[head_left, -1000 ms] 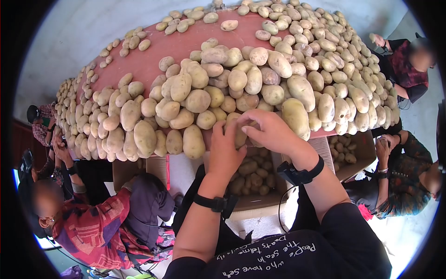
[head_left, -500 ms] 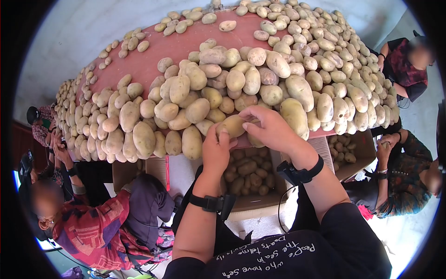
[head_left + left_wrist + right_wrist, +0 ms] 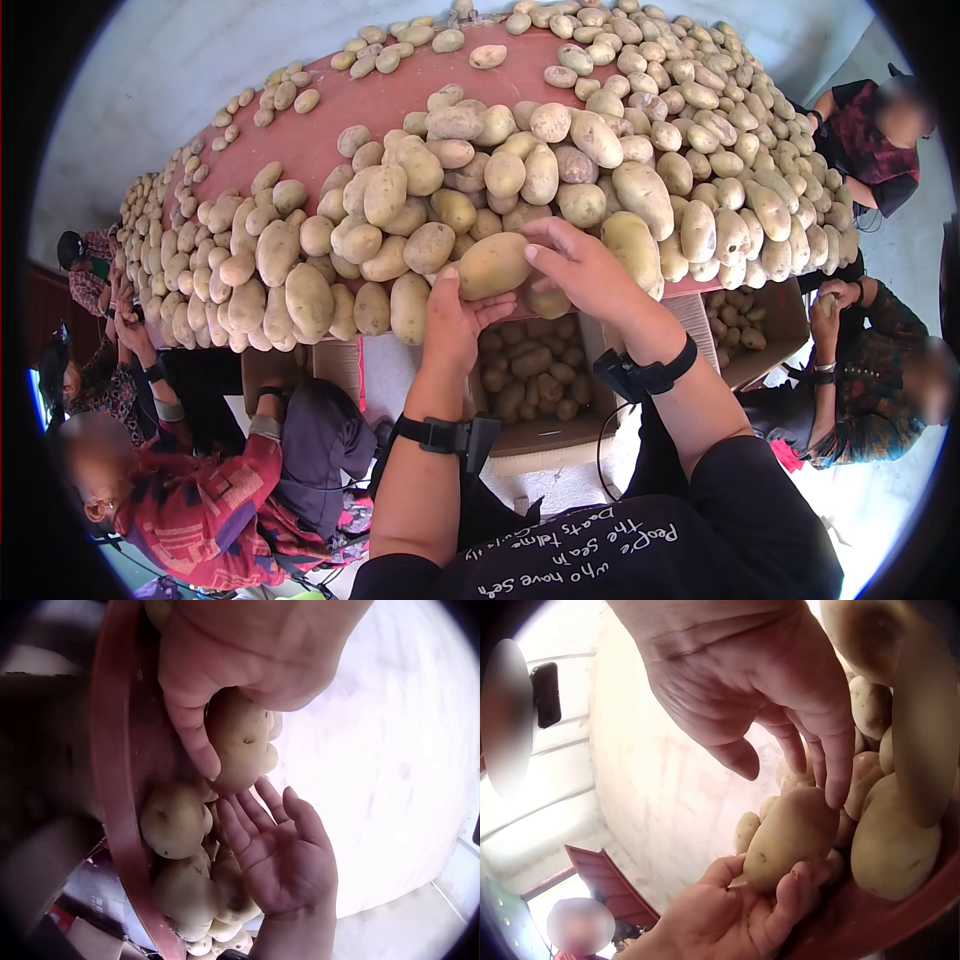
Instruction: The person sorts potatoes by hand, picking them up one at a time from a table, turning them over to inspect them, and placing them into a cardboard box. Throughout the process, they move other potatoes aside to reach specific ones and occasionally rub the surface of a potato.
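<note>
Red table (image 3: pixel 330 105) heaped with potatoes, a box (image 3: pixel 545 430) of more below its near edge. One potato (image 3: pixel 492 265) sits at that edge — cupped from beneath by the left hand (image 3: pixel 452 322), steadied by the right hand's (image 3: pixel 585 270) fingertips. Picking step, I judge; next calls for lifting it clear without dislodging neighbours.

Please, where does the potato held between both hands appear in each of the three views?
Head: the held potato is center, at the table edge.
Left wrist: the held potato is upper center, under the left hand.
Right wrist: the held potato is center-right.
Shared landmark: the red table edge.
</note>
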Demonstrator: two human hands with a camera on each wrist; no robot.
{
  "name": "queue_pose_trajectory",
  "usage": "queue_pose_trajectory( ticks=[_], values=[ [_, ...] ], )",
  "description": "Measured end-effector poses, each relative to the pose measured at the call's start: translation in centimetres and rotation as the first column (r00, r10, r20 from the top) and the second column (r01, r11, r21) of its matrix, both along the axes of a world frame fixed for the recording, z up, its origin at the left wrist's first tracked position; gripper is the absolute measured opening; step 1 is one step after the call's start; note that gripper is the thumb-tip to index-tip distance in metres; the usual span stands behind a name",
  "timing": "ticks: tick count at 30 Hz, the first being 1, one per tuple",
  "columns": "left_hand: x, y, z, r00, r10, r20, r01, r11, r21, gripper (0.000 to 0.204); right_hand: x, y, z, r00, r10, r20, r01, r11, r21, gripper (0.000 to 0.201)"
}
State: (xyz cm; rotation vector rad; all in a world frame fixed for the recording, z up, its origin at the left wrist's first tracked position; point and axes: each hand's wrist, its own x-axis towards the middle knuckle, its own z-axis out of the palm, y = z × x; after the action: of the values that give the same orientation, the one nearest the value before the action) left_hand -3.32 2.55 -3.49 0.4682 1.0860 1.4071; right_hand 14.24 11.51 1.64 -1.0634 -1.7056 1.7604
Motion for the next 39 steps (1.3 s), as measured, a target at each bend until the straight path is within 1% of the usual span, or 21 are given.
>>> queue_pose_trajectory(
  ticks=[2,5,6,9,11,12,14,15,18,20,21,23,24,26,29,32,33,35,38,39],
  values=[
    [0.1,-0.1,0.5,0.999,-0.035,0.002,0.035,0.998,0.046,0.053,-0.1,-0.1,0.7,1.000,0.030,0.010,-0.029,0.994,-0.109,0.042],
    [0.5,-0.4,1.3,0.997,-0.070,-0.023,0.072,0.993,0.091,0.052,-0.2,-0.2,0.4,0.997,0.059,-0.053,-0.066,0.986,-0.150,0.042],
    [0.6,-0.4,1.5,0.996,-0.079,-0.036,0.082,0.991,0.103,0.052,-0.2,-0.2,0.4,0.995,0.061,-0.076,-0.072,0.988,-0.140,0.042],
    [0.9,-0.2,1.9,0.998,0.001,0.059,-0.007,0.995,0.104,0.051,-0.2,-0.2,0.4,0.986,0.065,-0.151,-0.081,0.992,-0.101,0.041],
    [0.7,-0.3,2.8,0.995,-0.065,0.078,0.054,0.989,0.140,0.053,-0.2,-0.2,0.4,0.975,0.065,-0.210,-0.081,0.994,-0.068,0.041],
    [0.5,-0.4,3.0,0.991,-0.098,0.086,0.083,0.984,0.158,0.053,-0.1,-0.1,0.3,0.973,0.088,-0.212,-0.091,0.996,-0.004,0.042],
    [-0.4,-0.6,2.2,0.981,-0.128,0.148,0.108,0.984,0.139,0.055,0.1,0.2,0.2,0.968,0.134,-0.210,-0.110,0.986,0.124,0.046],
    [-0.8,-0.7,1.7,0.974,-0.142,0.179,0.120,0.984,0.130,0.055,0.2,0.2,0.2,0.968,0.152,-0.200,-0.124,0.981,0.147,0.048],
    [-1.3,-0.8,0.8,0.967,-0.191,0.169,0.161,0.971,0.175,0.053,0.2,0.2,0.6,0.963,0.205,-0.175,-0.169,0.966,0.197,0.055],
    [-1.1,-0.8,1.1,0.983,-0.143,0.111,0.120,0.974,0.193,0.049,0.1,0.1,0.7,0.957,0.238,-0.166,-0.202,0.958,0.203,0.059],
    [-0.9,-0.8,1.3,0.989,-0.119,0.083,0.100,0.974,0.203,0.048,0.0,0.0,0.7,0.955,0.221,-0.195,-0.183,0.963,0.197,0.059],
    [-0.5,-0.9,2.2,0.994,-0.058,0.094,0.034,0.972,0.233,0.045,-0.2,-0.3,0.7,0.949,0.189,-0.253,-0.144,0.972,0.185,0.060],
    [-0.4,-0.9,2.5,0.995,-0.026,0.100,0.001,0.969,0.248,0.045,-0.2,-0.2,0.7,0.942,0.180,-0.283,-0.141,0.978,0.152,0.059],
    [-0.5,-1.0,2.6,0.998,-0.002,0.062,-0.015,0.961,0.276,0.044,-0.2,-0.1,0.6,0.926,0.159,-0.342,-0.137,0.987,0.088,0.059],
    [-0.7,-1.0,2.5,0.999,0.017,0.050,-0.033,0.941,0.336,0.045,-0.1,0.1,0.7,0.936,0.154,-0.315,-0.154,0.988,0.026,0.053],
    [-0.7,-1.0,2.7,0.999,0.036,0.024,-0.042,0.929,0.367,0.048,-0.2,-0.4,1.3,0.957,0.056,-0.283,-0.122,0.968,-0.221,0.053],
    [-0.7,-1.1,2.8,0.999,0.044,0.008,-0.044,0.927,0.372,0.050,-0.2,-0.3,1.2,0.952,0.055,-0.302,-0.137,0.956,-0.258,0.054],
    [-0.7,-1.2,2.8,0.999,0.042,-0.035,-0.025,0.914,0.404,0.052,-0.1,-0.1,0.7,0.939,0.051,-0.340,-0.170,0.928,-0.330,0.056],
    [-0.8,-1.0,2.1,0.991,0.033,-0.130,0.033,0.878,0.477,0.054,0.1,0.0,1.2,0.911,0.054,-0.408,-0.228,0.892,-0.391,0.058],
    [-1.0,-0.9,1.8,0.986,0.031,-0.167,0.059,0.862,0.504,0.055,0.0,0.0,1.2,0.912,0.041,-0.409,-0.215,0.896,-0.389,0.059]
  ],
)
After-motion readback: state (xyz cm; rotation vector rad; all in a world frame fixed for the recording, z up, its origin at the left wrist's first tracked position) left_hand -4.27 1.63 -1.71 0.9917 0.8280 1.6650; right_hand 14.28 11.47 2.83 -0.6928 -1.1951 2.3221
